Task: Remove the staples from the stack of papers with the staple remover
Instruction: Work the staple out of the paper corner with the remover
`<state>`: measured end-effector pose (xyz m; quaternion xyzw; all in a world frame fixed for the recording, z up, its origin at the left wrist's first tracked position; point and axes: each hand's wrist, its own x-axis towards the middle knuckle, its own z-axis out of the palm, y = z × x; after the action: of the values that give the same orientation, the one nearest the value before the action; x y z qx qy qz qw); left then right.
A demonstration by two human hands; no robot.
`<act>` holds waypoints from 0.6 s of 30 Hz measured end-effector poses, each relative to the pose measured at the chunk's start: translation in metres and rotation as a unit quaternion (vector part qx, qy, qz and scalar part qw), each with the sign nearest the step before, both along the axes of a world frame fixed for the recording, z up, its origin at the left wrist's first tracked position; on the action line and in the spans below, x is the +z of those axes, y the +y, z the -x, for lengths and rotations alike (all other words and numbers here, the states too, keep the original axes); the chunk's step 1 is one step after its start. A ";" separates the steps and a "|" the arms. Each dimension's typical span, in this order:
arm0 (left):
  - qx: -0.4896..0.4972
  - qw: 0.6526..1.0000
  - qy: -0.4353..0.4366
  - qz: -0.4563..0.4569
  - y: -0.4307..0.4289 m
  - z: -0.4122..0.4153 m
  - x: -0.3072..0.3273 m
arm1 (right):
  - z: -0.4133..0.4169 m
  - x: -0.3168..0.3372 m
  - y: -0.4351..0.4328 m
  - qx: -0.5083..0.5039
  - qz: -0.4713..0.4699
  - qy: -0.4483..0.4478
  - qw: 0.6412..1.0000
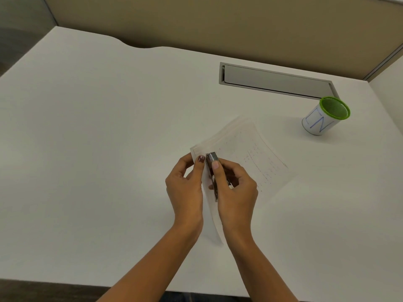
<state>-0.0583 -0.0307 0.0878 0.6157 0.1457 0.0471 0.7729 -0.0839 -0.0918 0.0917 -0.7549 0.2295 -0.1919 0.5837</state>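
A thin stack of white papers (244,149) with faint print is lifted off the white desk near its middle. My left hand (185,186) pinches the stack's near left corner, thumb on top. My right hand (235,188) grips a small metal staple remover (212,159), whose grey jaw end rests at that same corner, right beside my left thumb. The staple itself is too small to make out. Part of the tool is hidden under my right fingers.
A white cup with a green rim and blue lettering (325,116) stands at the right. Behind the papers a grey cable-tray lid (274,80) is set into the desk (87,149). A tan partition wall runs along the far edge.
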 end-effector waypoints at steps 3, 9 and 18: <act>0.001 1.000 -0.004 0.005 0.001 0.001 0.000 | -0.001 -0.001 0.001 -0.004 -0.011 0.005 1.000; -0.003 1.000 -0.015 0.004 0.000 0.004 0.001 | -0.001 -0.001 0.006 -0.019 0.045 -0.052 0.997; -0.010 0.999 -0.002 0.037 0.004 0.003 0.001 | -0.003 -0.009 0.001 0.017 -0.109 -0.014 0.994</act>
<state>-0.0610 -0.0269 0.0892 0.5879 0.1397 0.0357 0.7960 -0.0804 -0.0907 0.0827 -0.6875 0.2279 -0.1662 0.6691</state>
